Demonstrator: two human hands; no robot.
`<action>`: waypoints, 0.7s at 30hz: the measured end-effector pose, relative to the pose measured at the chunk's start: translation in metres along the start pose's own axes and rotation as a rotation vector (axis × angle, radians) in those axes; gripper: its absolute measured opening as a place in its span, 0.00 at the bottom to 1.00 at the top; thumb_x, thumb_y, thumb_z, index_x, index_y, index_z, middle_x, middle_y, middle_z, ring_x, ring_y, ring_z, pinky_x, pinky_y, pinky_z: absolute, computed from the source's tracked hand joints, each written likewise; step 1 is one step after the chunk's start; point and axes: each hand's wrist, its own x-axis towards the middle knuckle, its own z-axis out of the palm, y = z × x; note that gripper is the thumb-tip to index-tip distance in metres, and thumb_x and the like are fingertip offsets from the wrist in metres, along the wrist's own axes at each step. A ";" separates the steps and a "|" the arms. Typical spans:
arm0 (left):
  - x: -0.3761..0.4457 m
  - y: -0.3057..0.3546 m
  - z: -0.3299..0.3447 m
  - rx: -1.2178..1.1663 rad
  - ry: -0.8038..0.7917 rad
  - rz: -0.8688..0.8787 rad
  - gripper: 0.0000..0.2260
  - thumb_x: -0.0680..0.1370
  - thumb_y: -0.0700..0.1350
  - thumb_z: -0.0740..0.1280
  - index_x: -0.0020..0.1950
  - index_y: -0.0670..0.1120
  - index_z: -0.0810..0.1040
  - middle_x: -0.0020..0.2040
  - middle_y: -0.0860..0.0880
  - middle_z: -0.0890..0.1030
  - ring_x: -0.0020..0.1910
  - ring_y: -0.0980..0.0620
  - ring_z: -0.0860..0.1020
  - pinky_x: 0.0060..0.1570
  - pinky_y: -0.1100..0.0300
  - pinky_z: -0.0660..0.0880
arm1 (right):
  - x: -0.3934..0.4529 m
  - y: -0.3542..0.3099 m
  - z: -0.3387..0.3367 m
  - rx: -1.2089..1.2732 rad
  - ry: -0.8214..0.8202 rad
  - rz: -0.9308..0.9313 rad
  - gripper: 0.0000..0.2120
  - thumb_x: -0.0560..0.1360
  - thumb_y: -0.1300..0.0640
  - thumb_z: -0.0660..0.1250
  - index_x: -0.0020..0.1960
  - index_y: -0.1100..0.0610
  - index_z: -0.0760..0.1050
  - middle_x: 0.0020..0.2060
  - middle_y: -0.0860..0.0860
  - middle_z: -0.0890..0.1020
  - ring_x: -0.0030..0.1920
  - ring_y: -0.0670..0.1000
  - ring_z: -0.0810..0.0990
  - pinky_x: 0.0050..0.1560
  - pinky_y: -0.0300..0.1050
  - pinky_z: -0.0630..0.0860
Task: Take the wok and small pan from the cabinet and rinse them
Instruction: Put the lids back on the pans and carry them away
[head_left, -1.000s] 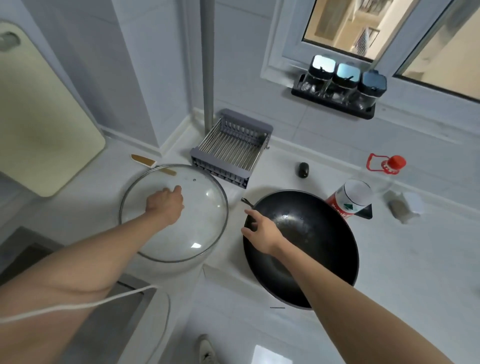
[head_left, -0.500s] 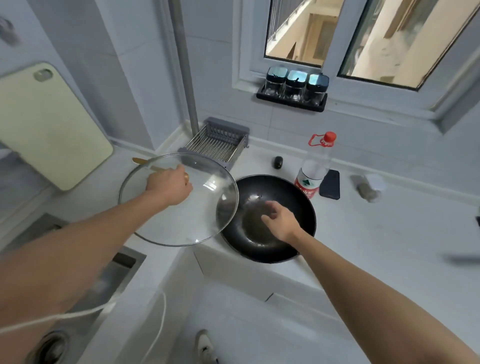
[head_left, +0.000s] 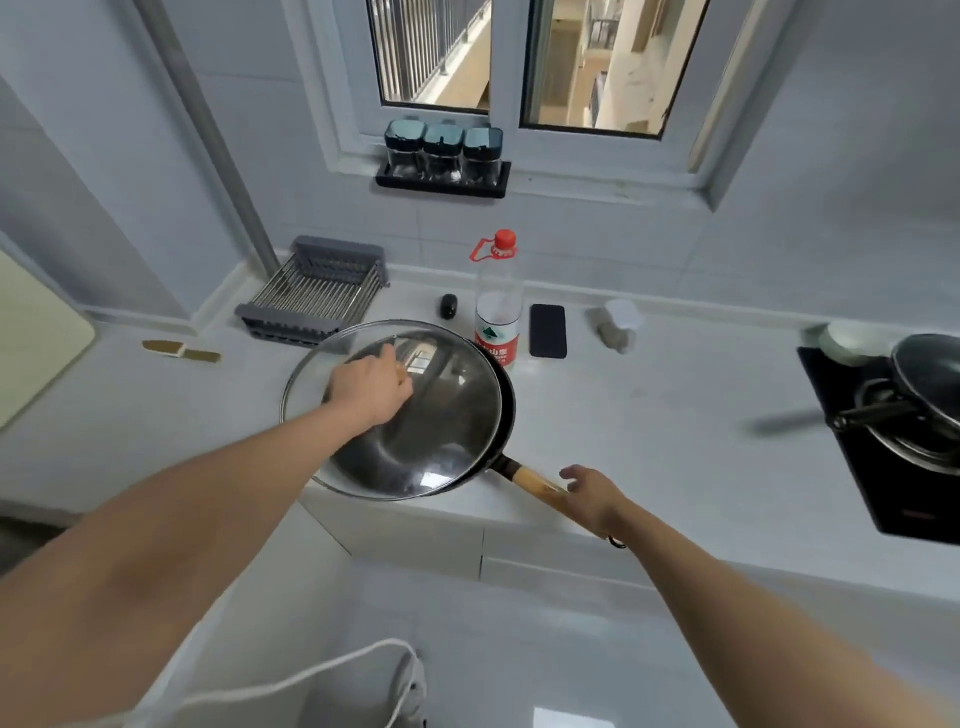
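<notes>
Moved since a second ago: glass lid (head_left: 415, 447) carried over the wok (head_left: 506, 410), left hand (head_left: 371, 387) closed on its knob; right hand (head_left: 589, 493), fingers loosely spread, on the wooden handle (head_left: 535, 480). Just behind — bottle (head_left: 497, 312), phone (head_left: 547, 330), drying rack (head_left: 314, 291). White counter (head_left: 649, 405) under a window (head_left: 519, 62); small pan (head_left: 930, 384) on the stove at right.

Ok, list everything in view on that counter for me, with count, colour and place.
wok: 1, black, wooden handle, counter edge
glass lid: 1, clear, over wok
bottle: 1, clear, red cap, behind wok
phone: 1, black, right of bottle
drying rack: 1, grey, back left
spice jars: 3, dark-lidded, windowsill
small pan: 1, black, stove at right
left hand: on lid knob
right hand: open, at wok handle
</notes>
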 end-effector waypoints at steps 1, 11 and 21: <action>0.005 0.006 0.005 0.000 -0.015 0.012 0.24 0.79 0.57 0.59 0.68 0.43 0.66 0.56 0.41 0.81 0.53 0.40 0.80 0.45 0.51 0.74 | 0.004 0.005 0.003 -0.021 -0.007 0.002 0.35 0.73 0.40 0.69 0.74 0.55 0.67 0.65 0.54 0.78 0.59 0.55 0.79 0.60 0.48 0.76; 0.034 0.025 0.041 0.041 -0.074 0.037 0.22 0.80 0.58 0.59 0.67 0.43 0.66 0.55 0.42 0.81 0.53 0.41 0.80 0.39 0.54 0.69 | 0.023 -0.004 0.010 -0.066 -0.072 -0.071 0.18 0.74 0.44 0.70 0.62 0.49 0.76 0.50 0.54 0.83 0.40 0.53 0.83 0.43 0.44 0.78; 0.039 0.019 0.047 0.014 -0.110 0.014 0.20 0.81 0.57 0.59 0.64 0.43 0.66 0.54 0.43 0.81 0.51 0.42 0.81 0.38 0.55 0.70 | 0.024 -0.006 0.015 0.017 -0.127 -0.051 0.13 0.76 0.45 0.69 0.56 0.50 0.76 0.39 0.51 0.81 0.32 0.49 0.77 0.35 0.41 0.76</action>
